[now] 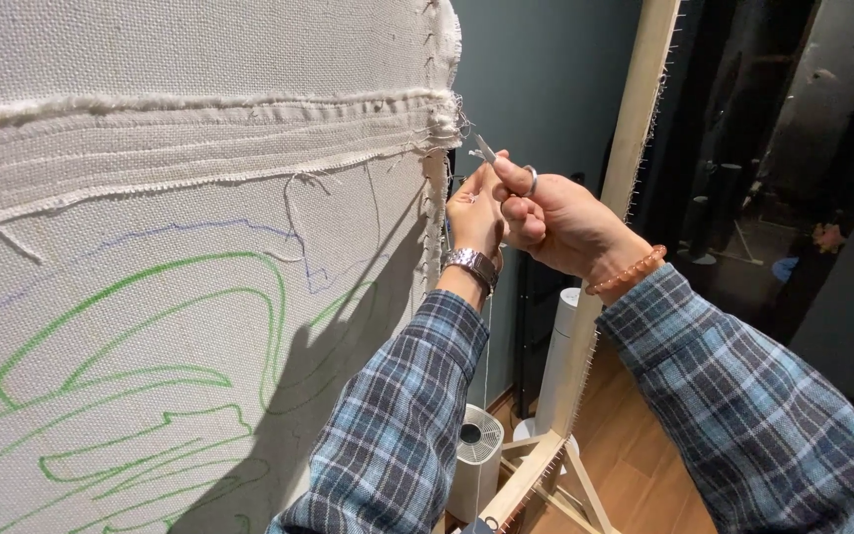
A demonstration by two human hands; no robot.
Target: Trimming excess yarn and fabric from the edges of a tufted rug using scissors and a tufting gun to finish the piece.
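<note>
A large off-white woven cloth with green and blue drawn lines hangs stretched in front of me. My right hand, with a bead bracelet on its wrist, grips small metal scissors whose tips point up-left at the cloth's frayed right edge. My left hand, wearing a metal watch, pinches something at that same edge just below the scissor tips, likely a loose thread. Both arms are in blue plaid sleeves.
A pale wooden frame post with a row of small nails rises just right of my hands. Below stand a white cylindrical appliance and the frame's wooden foot on a wood floor. Dark clutter lies at the right.
</note>
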